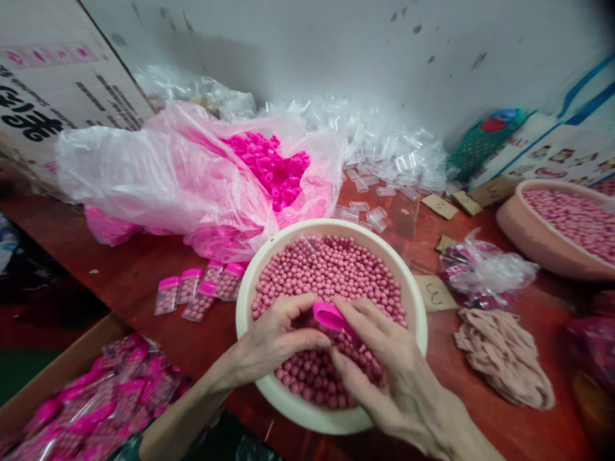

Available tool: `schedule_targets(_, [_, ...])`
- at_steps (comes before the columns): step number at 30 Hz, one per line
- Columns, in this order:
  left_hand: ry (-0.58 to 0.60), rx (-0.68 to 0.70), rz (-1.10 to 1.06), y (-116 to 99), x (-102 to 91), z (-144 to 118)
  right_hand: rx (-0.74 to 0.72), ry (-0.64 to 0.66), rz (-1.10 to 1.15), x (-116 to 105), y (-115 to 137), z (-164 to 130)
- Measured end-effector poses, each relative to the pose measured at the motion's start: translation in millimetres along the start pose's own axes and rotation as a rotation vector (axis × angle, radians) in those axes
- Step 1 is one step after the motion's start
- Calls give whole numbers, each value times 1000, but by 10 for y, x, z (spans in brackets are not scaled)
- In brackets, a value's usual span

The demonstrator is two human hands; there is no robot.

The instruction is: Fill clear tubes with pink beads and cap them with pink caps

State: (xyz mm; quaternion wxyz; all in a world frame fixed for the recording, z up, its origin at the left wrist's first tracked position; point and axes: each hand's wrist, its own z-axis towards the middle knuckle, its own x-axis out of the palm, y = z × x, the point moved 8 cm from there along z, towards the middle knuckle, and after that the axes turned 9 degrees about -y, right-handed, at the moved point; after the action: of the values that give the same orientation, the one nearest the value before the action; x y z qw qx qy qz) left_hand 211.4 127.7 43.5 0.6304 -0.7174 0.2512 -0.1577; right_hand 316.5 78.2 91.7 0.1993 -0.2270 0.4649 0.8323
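Five bead-filled boxes stand done by my count, capped in pink and lying just left of the cream basin, and plenty more filled packs lie heaped in the cardboard carton below. Lots left, I'd judge: clear empty boxes piled against the wall, loose pink caps in the open plastic bag, and pink beads deep in the basin. And here's the one in play, a hot-pink cap right above the beads! My left hand is curled, thumb and forefinger pinching at it; my right hand closes in opposite, fingertips on its edge. Whether a clear box sits beneath, I can't tell.
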Motion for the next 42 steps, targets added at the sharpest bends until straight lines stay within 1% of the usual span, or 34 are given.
schedule_targets(2, [-8, -43, -65, 23, 17, -28, 81, -33, 99, -33, -51, 10])
schedule_targets(4, [-22, -89, -126, 56, 43, -59, 128, -111, 152, -77, -114, 16])
schedule_targets(6, [-37, -135, -174, 95, 70, -87, 136, -184, 134, -114, -156, 10])
schedule_targets(8, [-52, -171, -211, 131, 87, -110, 91, -208, 54, -127, -145, -1])
schedule_targets(10, [-65, -179, -213, 150, 86, -123, 25, -192, -29, -124, -108, -13])
schedule_targets(12, [-75, -164, -169, 154, 70, -128, -22, -136, -60, -108, -82, -21])
schedule_targets(16, [-62, -102, -19, 134, 62, -124, -44, -35, -1, -89, -75, -19])
schedule_targets(18, [-65, -66, 61, 121, 60, -118, -39, -44, 3, -97, -82, -18])
schedule_targets(22, [-97, -16, 183, 126, 37, -112, -61, -123, -89, -96, -71, -37])
schedule_targets(26, [-98, -18, 171, 188, 18, -123, -130, -128, -199, -28, -23, -48])
schedule_targets(28, [-112, -18, 112, 197, -4, -131, -192, -122, -233, -3, 22, -42])
schedule_targets(30, [-104, -23, 21, 187, -8, -139, -210, -115, -218, 5, 39, -25])
schedule_targets(31, [-93, -34, -18, 182, -2, -142, -186, -106, -178, 5, 24, -12])
schedule_targets(33, [-74, -59, -45, 171, 14, -148, -80, -111, -26, -15, -41, 18])
schedule_targets(36, [-84, -57, 31, 150, 13, -151, 117, -148, 198, -34, -173, 42])
schedule_targets(38, [-84, -60, 67, 158, 18, -155, 211, -145, 238, -5, -240, 45])
schedule_targets(40, [-79, -71, 59, 173, 26, -160, 227, -114, 230, 47, -253, 50])
schedule_targets(42, [-83, -66, 47, 176, 21, -164, 142, -121, 212, 66, -200, 55])
